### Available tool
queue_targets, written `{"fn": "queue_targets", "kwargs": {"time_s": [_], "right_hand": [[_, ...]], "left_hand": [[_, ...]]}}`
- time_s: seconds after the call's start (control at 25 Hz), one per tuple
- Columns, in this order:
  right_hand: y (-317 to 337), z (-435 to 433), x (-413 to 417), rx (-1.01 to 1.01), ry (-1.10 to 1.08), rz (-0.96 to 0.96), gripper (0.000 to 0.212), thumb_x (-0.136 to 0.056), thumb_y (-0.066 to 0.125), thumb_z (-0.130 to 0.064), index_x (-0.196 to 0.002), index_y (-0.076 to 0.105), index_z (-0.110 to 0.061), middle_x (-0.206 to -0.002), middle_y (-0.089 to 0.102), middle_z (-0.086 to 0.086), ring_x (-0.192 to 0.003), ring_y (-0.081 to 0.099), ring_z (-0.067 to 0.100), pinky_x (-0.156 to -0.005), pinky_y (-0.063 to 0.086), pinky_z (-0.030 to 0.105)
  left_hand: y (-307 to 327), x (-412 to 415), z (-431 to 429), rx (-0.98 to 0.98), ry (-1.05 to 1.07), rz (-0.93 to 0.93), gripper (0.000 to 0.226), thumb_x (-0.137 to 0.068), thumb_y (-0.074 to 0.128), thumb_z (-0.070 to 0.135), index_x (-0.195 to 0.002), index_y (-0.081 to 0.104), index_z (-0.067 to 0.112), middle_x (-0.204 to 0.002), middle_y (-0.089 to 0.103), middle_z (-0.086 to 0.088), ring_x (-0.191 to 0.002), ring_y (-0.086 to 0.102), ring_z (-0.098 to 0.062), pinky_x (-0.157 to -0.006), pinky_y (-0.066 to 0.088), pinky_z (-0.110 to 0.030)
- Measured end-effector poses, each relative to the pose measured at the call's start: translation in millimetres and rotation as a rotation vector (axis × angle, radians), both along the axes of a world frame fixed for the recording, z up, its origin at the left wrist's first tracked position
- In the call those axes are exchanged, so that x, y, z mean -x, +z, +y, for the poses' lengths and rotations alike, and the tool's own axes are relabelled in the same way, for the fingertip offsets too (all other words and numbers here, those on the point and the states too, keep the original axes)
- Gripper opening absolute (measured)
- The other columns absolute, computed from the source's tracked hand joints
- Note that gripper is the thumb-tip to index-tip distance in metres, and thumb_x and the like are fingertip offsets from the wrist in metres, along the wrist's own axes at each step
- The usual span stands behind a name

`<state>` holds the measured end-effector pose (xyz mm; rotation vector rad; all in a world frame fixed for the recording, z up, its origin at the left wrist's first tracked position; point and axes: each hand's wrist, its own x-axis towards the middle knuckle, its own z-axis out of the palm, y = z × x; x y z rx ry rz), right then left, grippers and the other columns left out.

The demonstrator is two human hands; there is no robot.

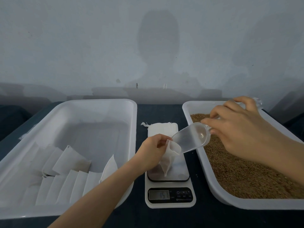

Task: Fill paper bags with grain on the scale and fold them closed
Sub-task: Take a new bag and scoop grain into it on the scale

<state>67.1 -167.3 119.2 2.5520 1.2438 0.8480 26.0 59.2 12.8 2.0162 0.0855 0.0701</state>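
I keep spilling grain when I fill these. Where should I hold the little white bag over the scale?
Pinch the bag at its top rim, on the side away from the grain tray, coming in from the left as the left hand does. Its mouth gapes toward the clear scoop, which enters from the right, so a left-side grip should keep the opening clear.

I record a pale grey-blue, matte painted wall [65, 38] filling the upper half of the view. It carries scattered small dark specks and one short dark vertical mark [137, 85] low at centre. A soft head-and-shoulders shadow [158, 40] falls on the wall at centre, and a fainter, broader shadow [263, 43] lies to its right. The light is dim, cool and diffuse. Below, a table with a dark blue top [164, 111] runs back towards the wall; I cannot tell whether the two touch.
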Motion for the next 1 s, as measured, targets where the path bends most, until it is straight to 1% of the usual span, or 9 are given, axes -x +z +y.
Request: {"fn": "queue_targets", "kwargs": {"time_s": [0.2,0.28,0.36,0.44,0.6,0.68,0.76,0.88,1.0], "right_hand": [[-12.8,-23.4,-21.6,-0.287,-0.156,0.202,0.031,-0.082,0.062,-0.026,-0.113,0.067,-0.024,-0.1,0.064,-0.004,-0.091,0.059,0.02,-0.089,0.036,0.042],[-27.1,-29.9,-36.7,-0.466,-0.339,0.43,0.029,-0.089,0.056,-0.027,-0.117,0.064,-0.022,-0.1,0.062,-0.002,-0.084,0.058,0.017,-0.071,0.049,0.032],[-50.5,-35.5,-55.6,-0.525,-0.488,0.591,0.02,-0.093,0.053,-0.023,-0.109,0.065,-0.017,-0.089,0.063,-0.001,-0.069,0.059,0.013,-0.05,0.039,0.016],[-74.2,-40.3,-68.7,-0.492,-0.617,0.676,0.021,-0.095,0.052,-0.022,-0.108,0.064,-0.01,-0.079,0.061,-0.002,-0.061,0.058,0.009,-0.042,0.033,0.013],[-98.8,-44.3,-79.7,-0.418,-0.725,0.773,0.023,-0.095,0.052,-0.024,-0.101,0.066,-0.007,-0.077,0.061,0.001,-0.065,0.058,0.012,-0.049,0.041,0.022],[-99.6,-42.0,-80.3,-0.318,-0.8,0.78,0.024,-0.095,0.051,-0.03,-0.101,0.065,-0.011,-0.083,0.061,0.001,-0.075,0.059,0.015,-0.068,0.05,0.031],[-96.5,-38.2,-77.0,-0.153,-0.868,0.707,0.026,-0.095,0.049,-0.037,-0.101,0.064,-0.016,-0.09,0.059,0.0,-0.088,0.054,0.019,-0.091,0.044,0.04],[-85.6,-23.9,-63.0,-0.225,-0.645,0.595,0.036,-0.092,0.052,-0.043,-0.123,0.055,-0.023,-0.115,0.056,-0.001,-0.106,0.052,0.018,-0.098,0.038,0.043],[-62.7,10.0,-33.4,-0.508,-0.192,0.867,0.055,-0.082,0.063,-0.046,-0.133,0.042,-0.04,-0.116,0.051,-0.024,-0.099,0.053,-0.005,-0.082,0.044,0.017]], "left_hand": [[-1.2,-0.4,-0.2,0.031,0.065,-0.032,0.012,-0.093,0.058,0.022,-0.094,0.066,0.032,-0.092,0.069,0.017,-0.085,0.063,0.007,-0.068,0.045,-0.002],[-0.7,-0.3,0.0,0.035,0.091,-0.047,0.013,-0.091,0.061,0.023,-0.088,0.066,0.035,-0.087,0.07,0.018,-0.082,0.063,0.009,-0.067,0.045,-0.003],[-0.2,0.3,0.2,0.03,0.115,-0.068,0.012,-0.089,0.063,0.025,-0.085,0.067,0.036,-0.083,0.07,0.019,-0.08,0.063,0.008,-0.067,0.047,-0.005],[1.3,1.8,0.1,0.034,0.156,-0.098,0.01,-0.087,0.065,0.027,-0.082,0.067,0.035,-0.08,0.069,0.023,-0.078,0.063,0.007,-0.064,0.047,-0.006],[3.3,2.9,-1.0,0.033,0.197,-0.139,0.006,-0.089,0.063,0.031,-0.084,0.064,0.033,-0.084,0.067,0.017,-0.081,0.063,-0.002,-0.066,0.049,-0.011],[4.0,2.9,-2.0,0.031,0.203,-0.137,0.005,-0.092,0.058,0.033,-0.086,0.059,0.033,-0.089,0.065,0.017,-0.082,0.062,-0.004,-0.064,0.048,-0.014],[4.1,2.7,-2.6,0.048,0.215,-0.137,0.006,-0.094,0.055,0.033,-0.088,0.055,0.033,-0.089,0.063,0.016,-0.081,0.062,-0.005,-0.065,0.049,-0.016],[4.7,2.9,-2.9,0.074,0.225,-0.154,0.007,-0.096,0.052,0.032,-0.089,0.052,0.032,-0.082,0.064,0.016,-0.079,0.061,-0.005,-0.068,0.051,-0.017],[5.7,3.6,-2.8,0.093,0.224,-0.176,0.008,-0.096,0.051,0.032,-0.088,0.052,0.032,-0.074,0.064,0.016,-0.073,0.06,-0.007,-0.058,0.048,-0.012]]}}
